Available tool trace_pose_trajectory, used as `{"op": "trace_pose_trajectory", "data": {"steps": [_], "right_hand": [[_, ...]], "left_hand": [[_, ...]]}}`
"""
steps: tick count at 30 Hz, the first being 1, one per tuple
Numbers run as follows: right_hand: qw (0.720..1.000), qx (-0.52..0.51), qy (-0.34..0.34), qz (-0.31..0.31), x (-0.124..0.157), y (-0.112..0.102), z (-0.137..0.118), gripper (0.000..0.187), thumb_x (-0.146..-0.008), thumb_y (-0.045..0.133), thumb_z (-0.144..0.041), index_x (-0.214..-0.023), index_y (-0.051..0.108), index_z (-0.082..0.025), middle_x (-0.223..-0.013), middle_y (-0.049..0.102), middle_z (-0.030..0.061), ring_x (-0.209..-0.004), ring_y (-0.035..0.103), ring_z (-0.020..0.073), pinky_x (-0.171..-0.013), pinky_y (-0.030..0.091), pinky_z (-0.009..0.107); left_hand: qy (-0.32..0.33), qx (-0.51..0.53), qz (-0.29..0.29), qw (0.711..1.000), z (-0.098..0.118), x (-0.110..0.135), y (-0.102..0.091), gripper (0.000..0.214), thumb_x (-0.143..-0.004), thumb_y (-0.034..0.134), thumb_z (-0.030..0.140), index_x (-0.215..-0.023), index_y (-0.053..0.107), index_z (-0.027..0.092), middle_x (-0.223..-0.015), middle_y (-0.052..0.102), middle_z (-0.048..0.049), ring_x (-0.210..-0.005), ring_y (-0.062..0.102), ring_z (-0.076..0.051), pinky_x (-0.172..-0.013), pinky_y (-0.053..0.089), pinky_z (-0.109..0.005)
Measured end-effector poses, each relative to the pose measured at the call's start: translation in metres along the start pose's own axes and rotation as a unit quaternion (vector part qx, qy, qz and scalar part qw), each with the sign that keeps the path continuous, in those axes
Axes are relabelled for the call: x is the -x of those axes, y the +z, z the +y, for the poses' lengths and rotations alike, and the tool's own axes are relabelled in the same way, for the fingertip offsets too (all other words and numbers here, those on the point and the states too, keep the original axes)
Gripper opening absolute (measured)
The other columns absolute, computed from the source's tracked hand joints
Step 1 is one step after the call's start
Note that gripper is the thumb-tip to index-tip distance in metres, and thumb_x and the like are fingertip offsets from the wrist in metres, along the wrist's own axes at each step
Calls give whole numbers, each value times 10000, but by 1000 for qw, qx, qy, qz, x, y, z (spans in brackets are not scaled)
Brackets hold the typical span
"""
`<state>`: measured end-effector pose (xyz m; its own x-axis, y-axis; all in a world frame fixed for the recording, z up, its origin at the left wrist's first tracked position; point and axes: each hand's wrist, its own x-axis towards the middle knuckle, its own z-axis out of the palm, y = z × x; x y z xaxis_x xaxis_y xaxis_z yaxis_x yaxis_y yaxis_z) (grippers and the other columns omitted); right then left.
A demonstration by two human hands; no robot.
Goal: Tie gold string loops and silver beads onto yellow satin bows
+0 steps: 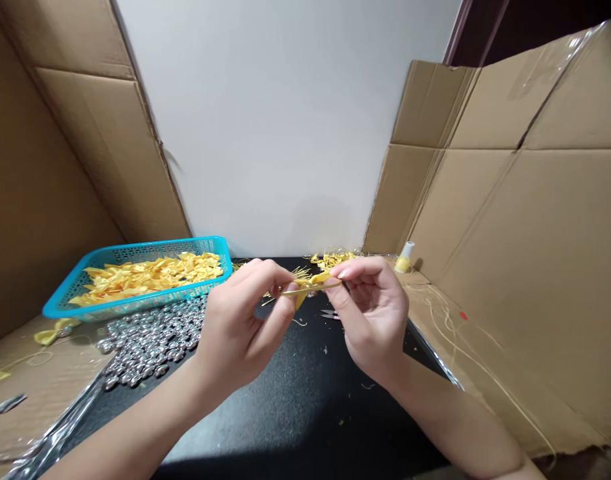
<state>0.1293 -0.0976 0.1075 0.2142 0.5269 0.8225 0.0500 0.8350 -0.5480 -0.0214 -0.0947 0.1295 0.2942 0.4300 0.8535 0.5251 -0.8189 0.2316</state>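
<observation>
Both hands meet above the black work surface (305, 400), with a small yellow ribbon bow (321, 277) stretched between them. A thin gold strip (312, 289) runs along the bow from one hand to the other. My left hand (248, 317) pinches the left end between thumb and index finger. On the other side, my right hand (378, 310) pinches the ribbon and the strip's right end with thumb and index finger, its other fingers curled. Fingertips hide parts of the bow. Just below the right hand's fingers lie small scissors (330, 314), partly covered.
At left, a blue basket (228, 257) holds many yellow ribbon pieces (150, 277). Silver beads (150, 340) spread before it. Gold strips (301, 273) and a yellow pile (335, 258) lie behind the hands. A thread spool (405, 257) stands right, near cardboard walls (510, 233).
</observation>
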Motion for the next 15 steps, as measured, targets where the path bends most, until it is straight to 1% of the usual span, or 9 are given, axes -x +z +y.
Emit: {"op": "trace_pose_trajectory", "data": {"steps": [5,10,15], "right_hand": [[998,15,-55,-3,4,0,3,145,-835,584,-114,-844,511,-239,-808,631,0,-759,647,132,-682,583,302],[996,28,-82,-15,7,-1,6,159,-846,551,-106,-853,497,-255,-813,617,1,-748,628,135,-635,571,303],[994,37,-103,-25,12,-2,9,178,-847,543,-92,-880,501,-261,-842,613,5,-777,625,141,-644,563,317]], "left_hand": [[29,-21,32,999,1,2,1,150,-863,466,111,-745,496,198,-620,518,21,-563,467,-115,-549,395,-260],[43,-11,36,998,3,4,1,137,-850,447,95,-769,497,194,-643,533,13,-581,471,-119,-562,399,-275],[42,-18,40,998,4,5,1,146,-856,441,96,-760,492,193,-643,537,8,-582,474,-126,-571,401,-282]]}}
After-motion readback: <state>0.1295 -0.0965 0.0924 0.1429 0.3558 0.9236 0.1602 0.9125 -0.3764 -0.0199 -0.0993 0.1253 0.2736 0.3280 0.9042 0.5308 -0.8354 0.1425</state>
